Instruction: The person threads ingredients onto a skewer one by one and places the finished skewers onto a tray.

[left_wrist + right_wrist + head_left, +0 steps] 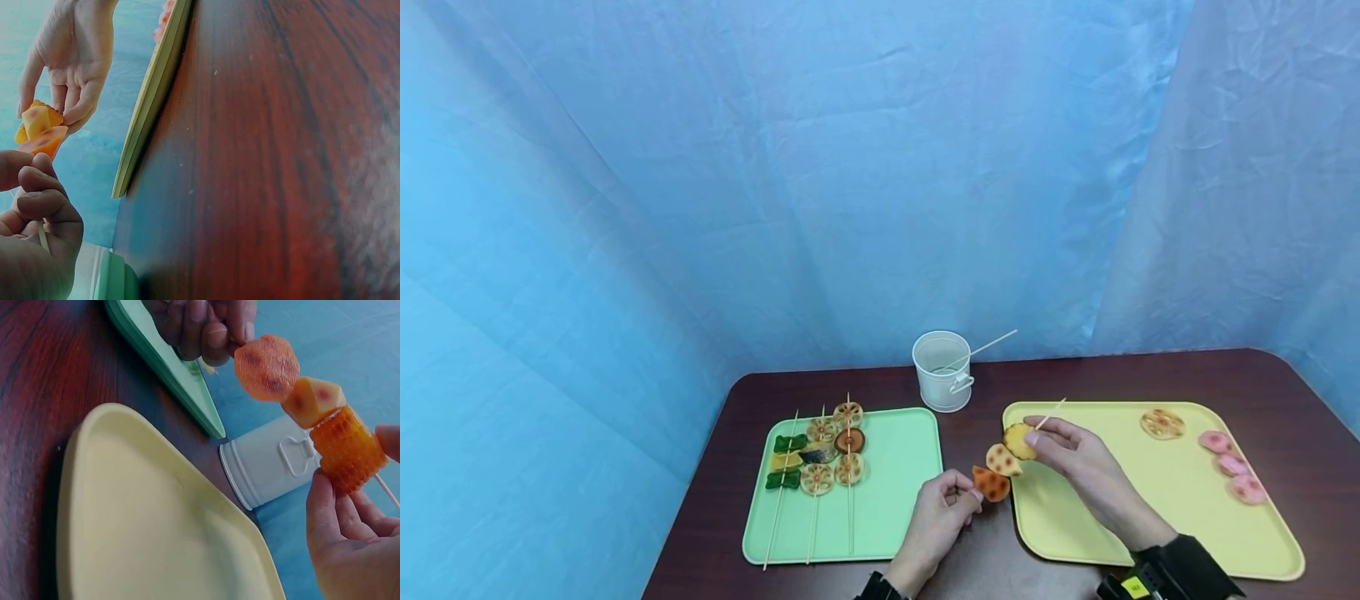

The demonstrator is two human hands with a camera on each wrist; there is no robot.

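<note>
Three toy food pieces sit in a row on a wooden skewer [1051,414], held between both hands over the gap between the trays. My left hand [942,517] grips the skewer's lower part beside a spotted orange slice [267,367]; in the left wrist view the stick shows under the curled fingers. A pale yellow spotted chunk [312,402] comes after the slice. With thumb and fingers, my right hand [1082,471] pinches the yellow corn piece [349,453] at the upper end, where the bare stick tip pokes out past it.
The green tray [898,483] at left bears three filled skewers. On the yellow tray [1150,517] at right lie a lotus root slice [1162,423] and several pink slices [1231,464]. A white bucket [943,387] with a stick in it stands behind, near the table's back edge.
</note>
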